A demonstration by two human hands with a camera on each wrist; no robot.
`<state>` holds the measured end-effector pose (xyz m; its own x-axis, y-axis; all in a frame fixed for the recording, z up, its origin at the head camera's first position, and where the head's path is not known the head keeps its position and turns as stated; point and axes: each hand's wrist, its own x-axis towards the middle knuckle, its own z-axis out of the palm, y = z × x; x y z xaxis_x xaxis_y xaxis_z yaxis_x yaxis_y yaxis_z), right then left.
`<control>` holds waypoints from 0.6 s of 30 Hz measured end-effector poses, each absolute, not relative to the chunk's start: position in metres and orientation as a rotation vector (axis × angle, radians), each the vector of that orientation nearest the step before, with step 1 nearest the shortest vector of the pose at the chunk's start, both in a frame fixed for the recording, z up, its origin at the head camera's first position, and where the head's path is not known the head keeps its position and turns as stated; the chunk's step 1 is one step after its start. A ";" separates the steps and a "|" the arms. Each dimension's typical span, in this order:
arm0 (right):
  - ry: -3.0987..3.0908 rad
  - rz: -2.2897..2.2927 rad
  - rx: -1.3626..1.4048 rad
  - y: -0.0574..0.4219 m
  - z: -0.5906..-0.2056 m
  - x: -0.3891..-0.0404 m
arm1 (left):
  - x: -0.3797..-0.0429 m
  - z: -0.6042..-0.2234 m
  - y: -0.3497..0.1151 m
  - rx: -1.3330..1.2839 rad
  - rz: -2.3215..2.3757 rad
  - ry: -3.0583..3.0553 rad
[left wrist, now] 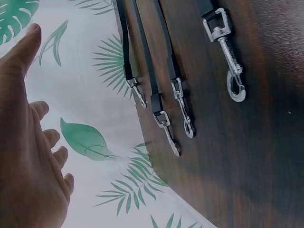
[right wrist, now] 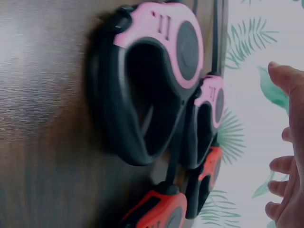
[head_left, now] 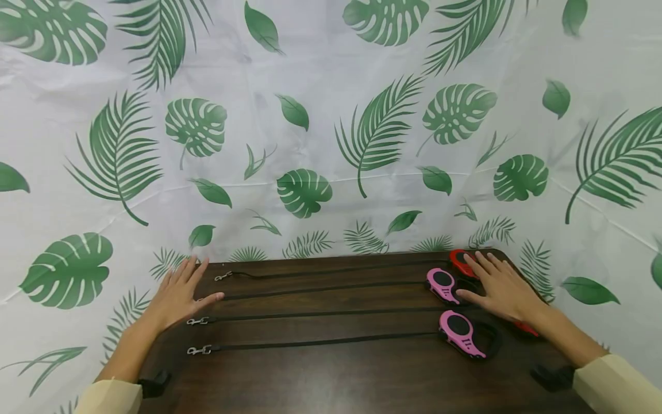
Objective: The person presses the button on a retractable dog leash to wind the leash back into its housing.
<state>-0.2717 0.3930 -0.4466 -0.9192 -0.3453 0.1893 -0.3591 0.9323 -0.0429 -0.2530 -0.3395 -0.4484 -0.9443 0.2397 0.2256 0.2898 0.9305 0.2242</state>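
My left hand, fingers spread and holding nothing, hovers over the left side of the table, near the silver snap hooks of several retractable dog leashes. Over the right side my right hand is likewise spread, close to the leash handles. A pink-and-black leash handle lies nearest the front; a second pink leash handle is farther back. One red leash handle sits at the back edge, partly behind my fingertips. Another red leash handle is mostly covered by my right hand in the head view.
Black leash cords run pulled out across the dark wooden table, roughly parallel, hooks left and handles right. A white sheet with green leaves hangs behind the table and along its sides.
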 end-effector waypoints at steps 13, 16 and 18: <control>-2.867 0.111 0.642 0.389 -0.454 -0.236 | -0.230 -0.456 -0.336 -0.461 -0.358 -2.915; -2.841 0.109 0.659 0.388 -0.457 -0.228 | -0.225 -0.457 -0.334 -0.487 -0.354 -2.897; -2.827 0.112 0.668 0.387 -0.459 -0.222 | -0.222 -0.458 -0.333 -0.506 -0.371 -2.894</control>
